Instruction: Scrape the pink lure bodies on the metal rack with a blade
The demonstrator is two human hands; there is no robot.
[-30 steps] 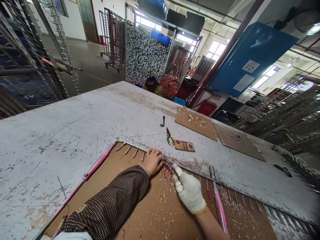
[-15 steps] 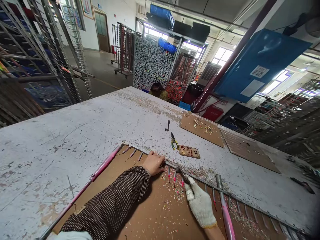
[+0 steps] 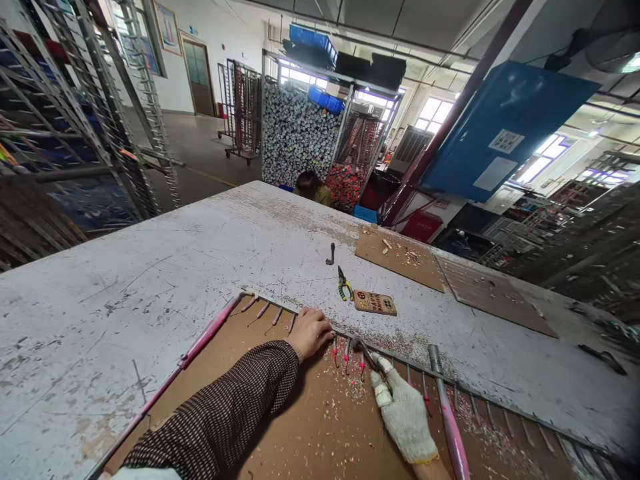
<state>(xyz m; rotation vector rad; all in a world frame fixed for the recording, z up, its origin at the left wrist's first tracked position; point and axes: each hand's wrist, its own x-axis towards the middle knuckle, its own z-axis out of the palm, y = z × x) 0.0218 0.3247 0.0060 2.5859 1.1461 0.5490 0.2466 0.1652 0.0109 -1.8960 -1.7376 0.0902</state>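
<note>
My bare left hand (image 3: 311, 333) rests with its fingers bent over a thin metal bar (image 3: 405, 360) that carries a row of small hooks, several coated pink or grey. In my right hand (image 3: 403, 407), which wears a white knitted glove, is a dark metal tool (image 3: 364, 349). The tool's tip touches the bar beside the pink-ended hooks (image 3: 347, 355), just right of my left hand. Pink-coated rods (image 3: 213, 333) join the bar at its left end and near the right. Brown board (image 3: 300, 427) sprinkled with coating chips lies beneath.
Beyond the bar lie yellow-green pliers (image 3: 344, 285), a patterned phone-shaped case (image 3: 375, 303) and a small dark tool (image 3: 331, 255). Two brown boards (image 3: 400, 257) with scraps are at the back right. A person's dark-haired head (image 3: 309, 181) shows past the table's far edge (image 3: 255, 183).
The camera view has shifted slightly. My left hand stays on the bar, its fingers a little nearer the pink-ended hooks. My right hand keeps the tool at nearly the same place.
</note>
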